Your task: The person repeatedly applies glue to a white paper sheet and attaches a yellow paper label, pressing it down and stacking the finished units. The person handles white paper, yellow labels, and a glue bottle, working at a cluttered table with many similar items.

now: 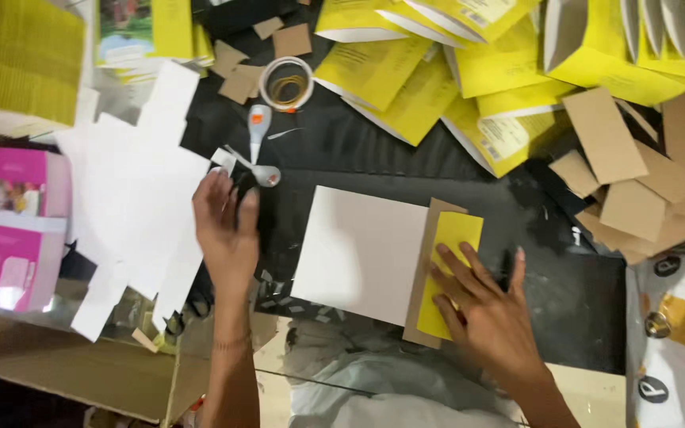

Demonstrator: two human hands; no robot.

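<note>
My right hand [481,305] presses flat, fingers spread, on a yellow flap [457,234] that lies over a brown cardboard piece [424,238]. Beside it to the left lies a white folded sheet [358,252] on the black work surface [469,166]. My left hand [226,226] hovers over the dark surface near a white cutter-like tool [258,127] and a small round white piece [267,176]; its fingers are loosely curled and whether it pinches anything is unclear.
Several yellow flat cartons [422,79] pile up at the top. Brown cardboard pieces [636,186] lie at the right. A tape roll [285,82], white die-cut sheets [132,198] and a pink box [13,230] lie at the left.
</note>
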